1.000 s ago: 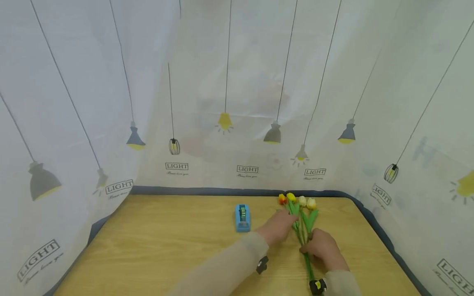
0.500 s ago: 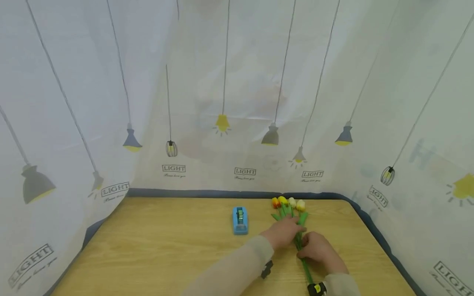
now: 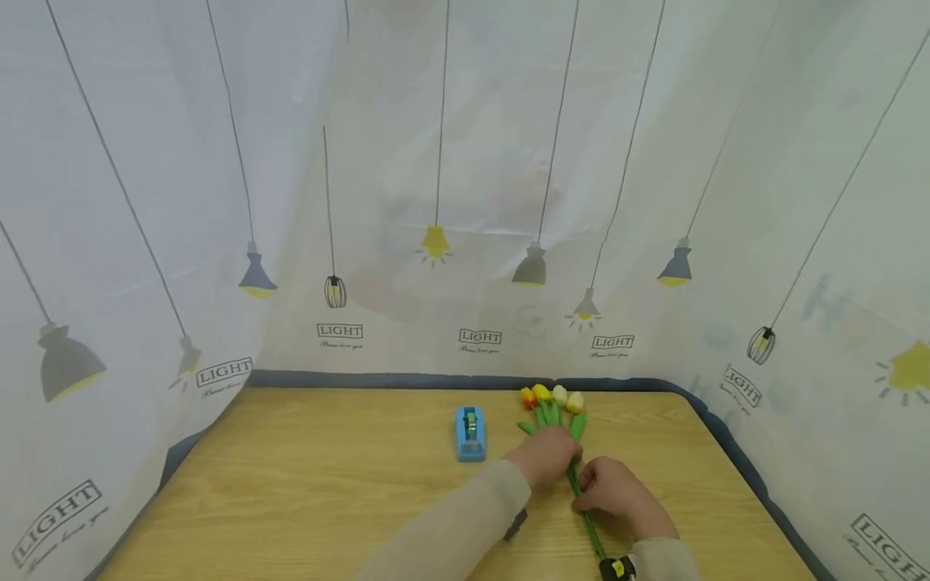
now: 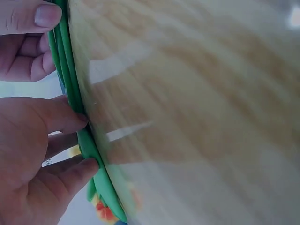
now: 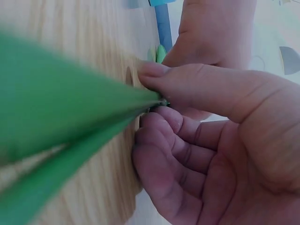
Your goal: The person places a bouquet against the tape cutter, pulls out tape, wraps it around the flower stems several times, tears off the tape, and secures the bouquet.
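A bunch of artificial tulips lies on the table at the right in the head view, its red-orange, yellow and pale flower heads point(image 3: 559, 394) toward the back edge. My left hand point(image 3: 546, 453) holds the bunch just below the heads, over the leaves. In the left wrist view its thumb and fingers pinch the green stems point(image 4: 70, 70). Lower down, my right hand point(image 3: 616, 494) grips the stems between thumb and curled fingers, as the right wrist view also shows. The stem ends run toward the black right wrist camera point(image 3: 617, 567).
A blue tape dispenser point(image 3: 471, 436) with a roll in it stands left of the flowers. The wooden table point(image 3: 312, 476) is enclosed by a pale curtain point(image 3: 407, 177) printed with lamps. A dark band point(image 3: 363, 380) runs along the table's back edge.
Both hands and the tulips have shifted left. My left hand has moved down from the leaves onto the stems, nearer the right hand, and the flower heads now sit closer together.
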